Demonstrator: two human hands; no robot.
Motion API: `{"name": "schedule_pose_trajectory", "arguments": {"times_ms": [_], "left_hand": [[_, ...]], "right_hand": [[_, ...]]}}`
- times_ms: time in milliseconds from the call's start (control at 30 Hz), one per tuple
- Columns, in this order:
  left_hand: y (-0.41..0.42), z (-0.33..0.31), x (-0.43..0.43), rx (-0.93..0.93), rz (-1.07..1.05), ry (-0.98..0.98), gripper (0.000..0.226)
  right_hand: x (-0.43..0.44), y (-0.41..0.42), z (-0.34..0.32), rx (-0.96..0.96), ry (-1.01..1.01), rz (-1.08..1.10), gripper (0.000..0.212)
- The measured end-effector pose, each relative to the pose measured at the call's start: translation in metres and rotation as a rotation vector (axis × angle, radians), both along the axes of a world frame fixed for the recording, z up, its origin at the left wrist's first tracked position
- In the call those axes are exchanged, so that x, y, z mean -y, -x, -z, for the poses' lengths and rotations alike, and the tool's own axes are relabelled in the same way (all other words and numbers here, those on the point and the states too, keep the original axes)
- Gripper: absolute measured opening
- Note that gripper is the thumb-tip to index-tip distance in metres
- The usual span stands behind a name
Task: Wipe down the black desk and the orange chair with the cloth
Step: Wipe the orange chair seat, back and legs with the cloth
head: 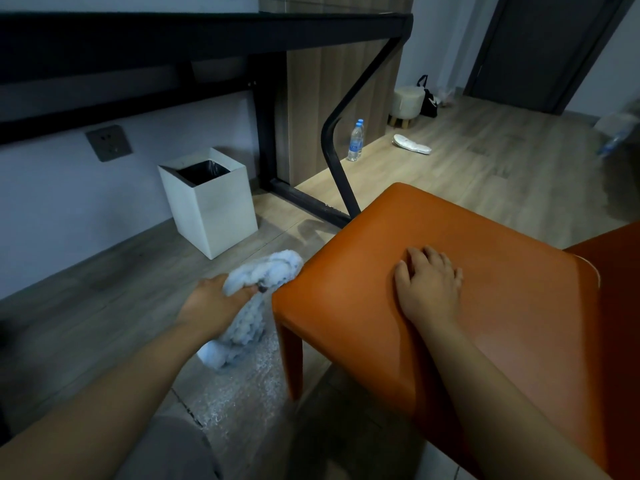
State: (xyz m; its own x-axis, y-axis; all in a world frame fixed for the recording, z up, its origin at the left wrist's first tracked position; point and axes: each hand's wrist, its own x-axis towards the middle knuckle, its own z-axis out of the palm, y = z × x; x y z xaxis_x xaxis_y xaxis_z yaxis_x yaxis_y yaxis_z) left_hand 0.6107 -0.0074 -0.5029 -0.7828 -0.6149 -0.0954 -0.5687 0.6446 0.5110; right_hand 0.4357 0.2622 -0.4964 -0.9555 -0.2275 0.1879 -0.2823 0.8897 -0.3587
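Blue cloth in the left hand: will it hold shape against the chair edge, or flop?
Likely floppy: the cloth droops below the left hand that grips it, so it should fold around the edge of the orange chair. Probably light, since one bunched grip holds it all. Its fluffy pile looks grippy rather than slippery.

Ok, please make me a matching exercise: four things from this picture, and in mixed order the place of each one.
Things
1. cloth
2. right hand
3. white bin
4. water bottles

Places
A. on the floor by the wooden panel
B. flat on the orange chair
C. gripped by the left hand
D. on the floor by the wall, beside the black desk leg

Pairs: 1-C, 2-B, 3-D, 4-A
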Motion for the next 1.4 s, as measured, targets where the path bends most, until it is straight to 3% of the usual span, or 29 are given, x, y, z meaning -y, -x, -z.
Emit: {"name": "schedule_pose_trajectory", "arguments": {"times_ms": [100,233,333,400,467,567,733,833,933,1000,1067,1133,1267,1333,1400], "left_hand": [[-0.003,-0.016,-0.002,-0.166,-0.024,-0.003,0.044],[-0.008,-0.040,-0.018,-0.235,0.005,-0.060,0.043],[-0.013,-0.053,-0.029,-0.259,0.051,-0.096,0.041],[-0.016,-0.061,-0.033,-0.267,0.060,-0.109,0.049],[-0.021,-0.070,-0.041,-0.270,0.099,-0.128,0.059],[-0.031,-0.081,-0.057,-0.295,0.162,-0.148,0.068],[-0.051,-0.100,-0.092,-0.394,0.232,-0.213,0.050],[-0.062,-0.107,-0.104,-0.430,0.228,-0.427,0.053],[-0.063,-0.109,-0.116,-0.410,0.247,-0.776,0.057],[-0.063,-0.109,-0.122,-0.480,0.223,-1.061,0.047],[-0.063,-0.107,-0.125,-0.487,0.228,-1.170,0.057],[-0.066,-0.102,-0.128,-0.465,0.236,-1.077,0.060],[-0.072,-0.097,-0.140,-0.526,0.191,-0.698,0.062],[-0.073,-0.095,-0.147,-0.554,0.215,-0.695,0.059],[-0.072,-0.094,-0.150,-0.590,0.237,-0.815,0.042]], "right_hand": [[0.000,0.000,0.001,-0.004,0.001,-0.001,0.049],[-0.001,-0.001,-0.002,0.015,0.061,-0.015,0.046],[-0.005,-0.012,-0.010,0.004,0.201,-0.063,0.043],[-0.008,-0.033,-0.019,0.005,0.395,-0.126,0.044],[-0.008,-0.066,-0.031,0.078,0.624,-0.228,0.045],[-0.004,-0.117,-0.049,0.252,0.796,-0.429,0.051],[-0.006,-0.155,-0.058,0.360,0.817,-0.613,0.058],[-0.010,-0.170,-0.058,0.501,0.877,-0.639,0.052],[-0.012,-0.183,-0.059,0.587,0.962,-0.606,0.055],[-0.013,-0.186,-0.063,0.610,1.012,-0.607,0.080],[-0.016,-0.185,-0.069,0.610,1.028,-0.607,0.105],[-0.021,-0.186,-0.076,0.600,1.020,-0.581,0.104],[-0.025,-0.190,-0.085,0.567,1.084,-0.450,0.058],[-0.023,-0.193,-0.087,0.547,1.169,-0.382,0.070],[-0.021,-0.195,-0.089,0.517,1.206,-0.302,0.085]]}}
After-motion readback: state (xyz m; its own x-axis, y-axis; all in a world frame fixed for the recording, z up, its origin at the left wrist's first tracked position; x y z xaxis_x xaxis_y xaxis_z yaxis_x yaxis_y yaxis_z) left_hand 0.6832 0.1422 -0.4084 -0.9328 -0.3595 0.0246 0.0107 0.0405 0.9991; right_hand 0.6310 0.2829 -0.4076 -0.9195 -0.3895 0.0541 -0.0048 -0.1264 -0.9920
